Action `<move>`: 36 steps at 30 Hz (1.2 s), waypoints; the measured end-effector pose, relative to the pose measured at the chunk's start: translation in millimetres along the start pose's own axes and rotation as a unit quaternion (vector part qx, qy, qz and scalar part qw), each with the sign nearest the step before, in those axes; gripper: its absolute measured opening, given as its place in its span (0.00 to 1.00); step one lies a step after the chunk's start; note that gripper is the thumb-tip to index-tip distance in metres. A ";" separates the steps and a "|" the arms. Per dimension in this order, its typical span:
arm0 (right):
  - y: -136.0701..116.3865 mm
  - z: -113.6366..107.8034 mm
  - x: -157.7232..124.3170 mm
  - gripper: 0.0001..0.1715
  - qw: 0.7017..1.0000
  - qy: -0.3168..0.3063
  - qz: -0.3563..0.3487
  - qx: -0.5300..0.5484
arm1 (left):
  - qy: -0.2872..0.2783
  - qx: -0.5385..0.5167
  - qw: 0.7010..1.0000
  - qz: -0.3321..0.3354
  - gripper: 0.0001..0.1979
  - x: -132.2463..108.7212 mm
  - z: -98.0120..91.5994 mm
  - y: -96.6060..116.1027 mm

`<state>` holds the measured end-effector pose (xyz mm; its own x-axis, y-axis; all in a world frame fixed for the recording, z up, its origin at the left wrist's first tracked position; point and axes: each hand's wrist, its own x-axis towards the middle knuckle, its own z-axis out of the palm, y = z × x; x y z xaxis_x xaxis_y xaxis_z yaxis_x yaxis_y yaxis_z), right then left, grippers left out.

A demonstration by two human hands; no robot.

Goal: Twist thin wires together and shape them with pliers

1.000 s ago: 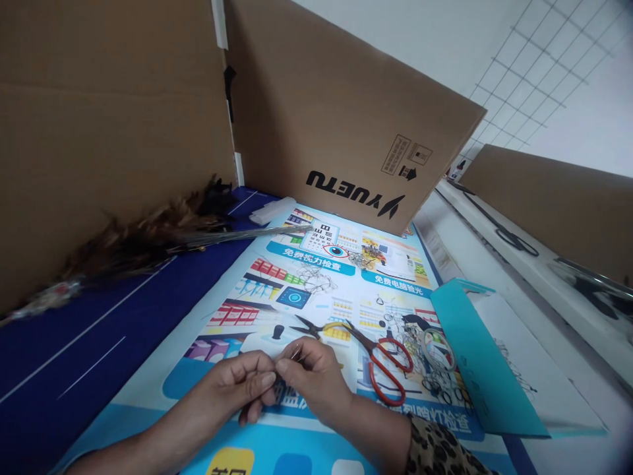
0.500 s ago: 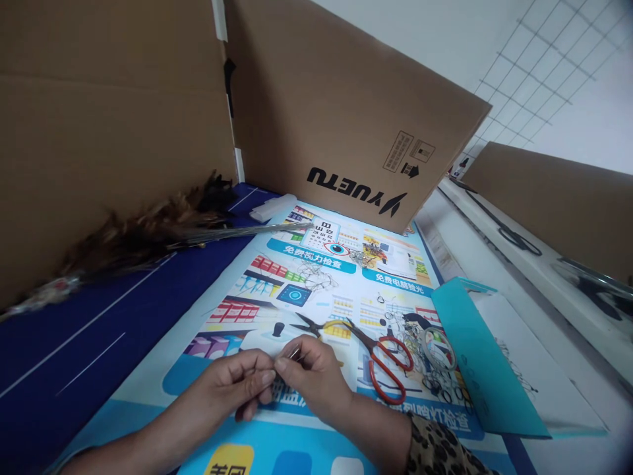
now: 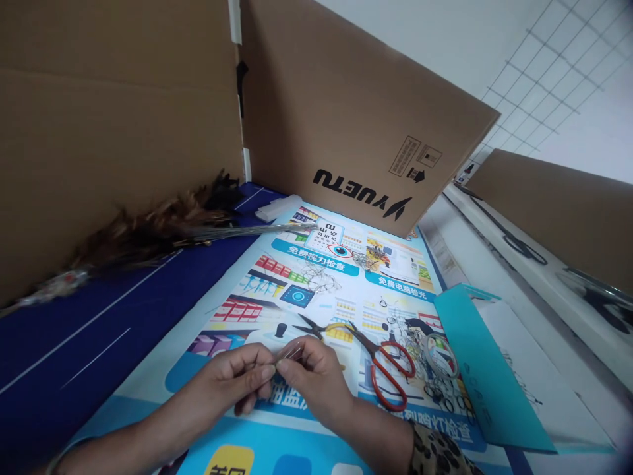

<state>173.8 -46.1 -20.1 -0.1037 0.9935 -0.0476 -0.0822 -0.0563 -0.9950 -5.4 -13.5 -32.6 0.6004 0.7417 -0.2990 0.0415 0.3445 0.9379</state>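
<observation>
My left hand (image 3: pixel 244 376) and my right hand (image 3: pixel 314 373) meet fingertip to fingertip above the printed sheet (image 3: pixel 267 432), low in the middle of the view. Both are pinched closed. A thin, dark, shiny piece (image 3: pixel 295 353) shows between the thumb and fingers of my right hand; its kind is too small to tell. Whatever the left fingertips pinch is hidden. Just beyond the right hand lie small pliers (image 3: pixel 316 326) with dark jaws and yellow on the handles. Red-handled scissors (image 3: pixel 390 369) lie to the right, their blades pointing toward the pliers.
Rings and thin wire pieces (image 3: pixel 440 389) lie beside a roll of tape (image 3: pixel 440 356). A teal open box (image 3: pixel 484 376) holds wire bits at right. More wire (image 3: pixel 316 278) lies farther back. Brown feathers (image 3: pixel 148 227) with long stems rest at left. Cardboard panels (image 3: pixel 346 99) stand behind.
The view has shifted slightly, so the surroundings sit a little farther right. My hands stay pinched together, with the right fingers turned a little around the thin piece.
</observation>
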 end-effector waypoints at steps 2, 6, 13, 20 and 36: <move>0.3 0.2 0.4 0.15 1.000 0.009 0.003 0.004 | -0.005 -0.004 1.000 0.007 0.19 0.2 -0.7 -0.6; 1.3 -0.3 0.4 0.15 1.000 0.018 0.008 0.005 | -0.002 -0.015 1.000 0.000 0.19 2.0 -1.7 -0.9; -0.3 -0.7 -0.8 0.21 1.000 0.020 0.016 -0.005 | 0.004 -0.015 1.000 0.008 0.19 2.2 -0.4 0.7; 1.5 -1.2 -0.1 0.22 1.000 0.019 0.013 -0.010 | 0.012 -0.015 1.000 -0.002 0.20 -0.1 1.8 3.3; -4.7 3.3 0.1 0.17 0.999 0.038 0.017 0.016 | -0.012 -0.031 0.999 -0.005 0.20 1.4 3.6 0.8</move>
<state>171.0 -46.0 -15.1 -0.0318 0.9955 -0.0888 -0.1125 -0.0919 -0.9894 -1.6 -14.3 -31.7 0.6200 0.7241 -0.3022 -0.0014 0.3862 0.9224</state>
